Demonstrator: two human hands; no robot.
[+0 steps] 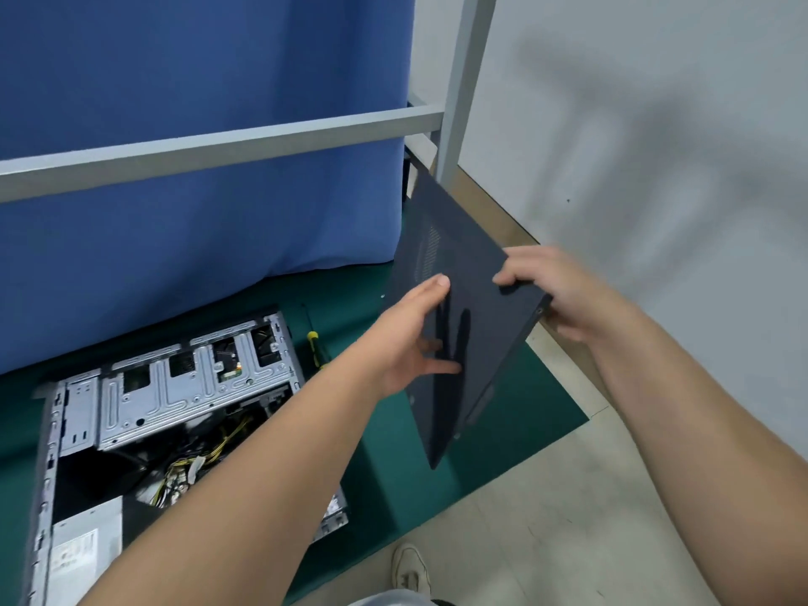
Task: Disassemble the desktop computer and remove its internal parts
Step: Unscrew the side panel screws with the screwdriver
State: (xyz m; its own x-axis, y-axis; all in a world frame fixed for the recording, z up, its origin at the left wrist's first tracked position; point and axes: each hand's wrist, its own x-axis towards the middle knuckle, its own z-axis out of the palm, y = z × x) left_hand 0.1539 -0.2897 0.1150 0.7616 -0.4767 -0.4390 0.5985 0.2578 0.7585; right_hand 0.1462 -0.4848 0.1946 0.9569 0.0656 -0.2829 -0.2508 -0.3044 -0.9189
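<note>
The open desktop computer case point(131, 408) lies on its side on a green mat point(503, 430), showing a silver drive cage, yellow cables and a power supply point(87, 548). I hold its dark side panel point(472, 299) in the air to the right of the case, tilted on edge. My left hand point(411, 338) grips the panel's left edge, thumb on the front face and fingers behind. At the upper right corner my right hand point(564, 290) grips the panel, fingers curled over its edge.
A yellow-handled screwdriver point(315, 347) lies on the mat behind the case. A blue curtain point(196, 124) hangs behind a grey metal frame point(218, 146). A white wall point(656, 168) stands to the right. My shoe point(411, 570) rests on the tiled floor.
</note>
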